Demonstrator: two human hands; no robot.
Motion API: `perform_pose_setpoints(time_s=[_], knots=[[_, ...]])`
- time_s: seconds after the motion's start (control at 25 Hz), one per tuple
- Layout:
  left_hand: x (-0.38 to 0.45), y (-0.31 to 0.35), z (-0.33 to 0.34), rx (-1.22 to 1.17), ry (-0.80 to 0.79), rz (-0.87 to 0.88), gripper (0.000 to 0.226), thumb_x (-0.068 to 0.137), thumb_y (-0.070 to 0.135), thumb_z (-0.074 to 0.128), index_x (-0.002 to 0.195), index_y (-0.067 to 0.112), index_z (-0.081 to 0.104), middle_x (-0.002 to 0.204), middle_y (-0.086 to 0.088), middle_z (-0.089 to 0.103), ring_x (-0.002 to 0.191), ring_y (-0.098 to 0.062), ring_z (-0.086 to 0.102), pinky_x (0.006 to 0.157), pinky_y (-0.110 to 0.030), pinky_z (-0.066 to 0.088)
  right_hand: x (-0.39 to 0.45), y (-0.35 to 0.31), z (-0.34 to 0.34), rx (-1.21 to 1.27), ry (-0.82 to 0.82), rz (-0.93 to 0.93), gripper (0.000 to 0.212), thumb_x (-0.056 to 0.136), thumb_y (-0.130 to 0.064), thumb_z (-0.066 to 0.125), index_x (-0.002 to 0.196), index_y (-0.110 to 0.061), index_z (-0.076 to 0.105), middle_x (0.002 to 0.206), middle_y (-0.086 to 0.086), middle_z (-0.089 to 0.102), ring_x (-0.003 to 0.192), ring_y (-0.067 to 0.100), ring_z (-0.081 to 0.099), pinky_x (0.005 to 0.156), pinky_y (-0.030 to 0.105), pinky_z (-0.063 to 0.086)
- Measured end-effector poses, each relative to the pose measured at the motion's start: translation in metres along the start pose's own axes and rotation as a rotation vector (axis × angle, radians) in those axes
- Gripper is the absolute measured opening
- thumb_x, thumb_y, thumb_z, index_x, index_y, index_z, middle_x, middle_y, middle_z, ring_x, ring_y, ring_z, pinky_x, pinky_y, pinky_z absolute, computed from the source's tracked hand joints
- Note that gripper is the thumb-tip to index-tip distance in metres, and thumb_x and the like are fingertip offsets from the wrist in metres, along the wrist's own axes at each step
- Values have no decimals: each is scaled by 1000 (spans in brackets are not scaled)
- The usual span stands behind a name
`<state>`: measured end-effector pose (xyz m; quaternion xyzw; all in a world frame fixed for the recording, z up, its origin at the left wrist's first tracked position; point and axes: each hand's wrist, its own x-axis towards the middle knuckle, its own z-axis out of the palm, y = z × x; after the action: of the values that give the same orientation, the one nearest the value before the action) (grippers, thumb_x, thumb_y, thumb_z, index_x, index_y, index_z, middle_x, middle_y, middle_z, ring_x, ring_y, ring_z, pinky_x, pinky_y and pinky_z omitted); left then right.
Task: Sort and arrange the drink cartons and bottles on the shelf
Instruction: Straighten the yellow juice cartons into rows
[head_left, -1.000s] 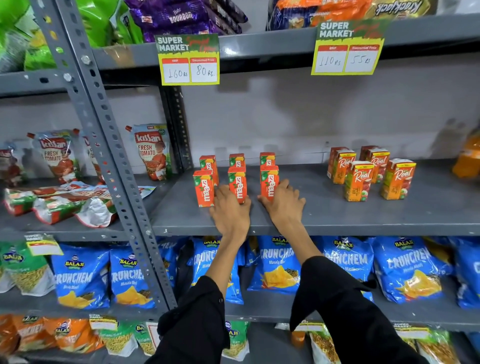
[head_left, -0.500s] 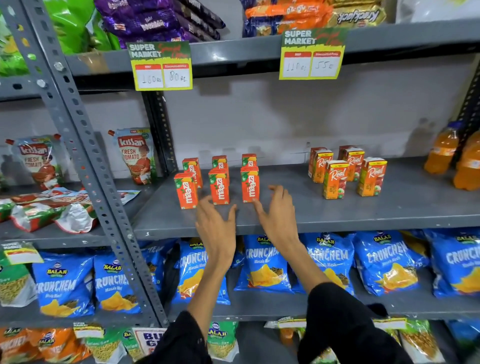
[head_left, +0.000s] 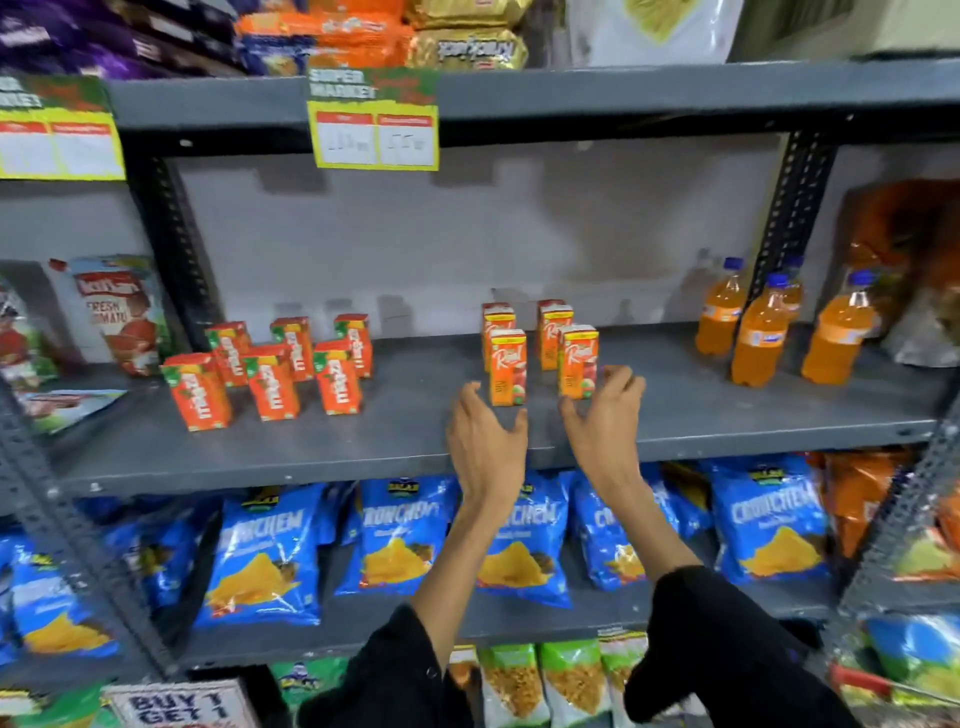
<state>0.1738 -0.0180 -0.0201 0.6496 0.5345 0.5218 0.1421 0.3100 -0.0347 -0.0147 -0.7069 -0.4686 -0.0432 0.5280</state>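
The grey shelf (head_left: 415, 447) carries all the drinks. On it, well right of the Real cartons (head_left: 540, 348), stand four orange bottles (head_left: 758, 338) with blue caps. Well left of those cartons, six Maaza cartons (head_left: 270, 369) stand in two rows of three. The four Real cartons stand upright in two rows near the shelf's middle. The left hand (head_left: 485, 441) and right hand (head_left: 605, 421) hover just before the front pair, fingers spread, holding nothing.
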Motion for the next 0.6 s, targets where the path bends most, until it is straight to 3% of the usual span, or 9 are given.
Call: perform_pose_setpoints(time_s=[0.16, 0.24, 0.36, 0.6], knots=[[20, 23, 37, 40, 11, -97, 80, 75, 30, 84, 134, -1, 42, 123, -23, 61, 115, -42, 61, 95, -51, 52, 45, 16, -4, -132, -243, 110, 98, 66, -54, 81, 127, 6, 35, 127, 25, 44, 118, 42, 46, 96, 46, 45], [29, 26, 43, 125, 1, -122, 72, 76, 27, 84, 127, -2, 44, 119, -25, 62, 111, -43, 61, 93, -52, 53, 51, 10, -1, -198, -297, 142, 107, 62, -65, 78, 130, 4, 32, 130, 23, 46, 123, 41, 47, 96, 50, 47], [36, 27, 43, 191, -19, -139, 56, 79, 24, 81, 116, 3, 46, 112, -22, 67, 104, -41, 65, 84, -50, 58, 53, 7, 7, -358, -285, 114, 98, 66, -67, 72, 127, 2, 39, 128, 21, 54, 121, 40, 54, 95, 52, 47], [33, 23, 44, 263, 5, -73, 54, 82, 28, 81, 115, 6, 45, 110, -18, 69, 100, -36, 68, 83, -50, 60, 55, 13, 13, -373, -252, 62, 82, 72, -60, 73, 121, -2, 44, 122, 19, 60, 116, 38, 58, 94, 51, 46]])
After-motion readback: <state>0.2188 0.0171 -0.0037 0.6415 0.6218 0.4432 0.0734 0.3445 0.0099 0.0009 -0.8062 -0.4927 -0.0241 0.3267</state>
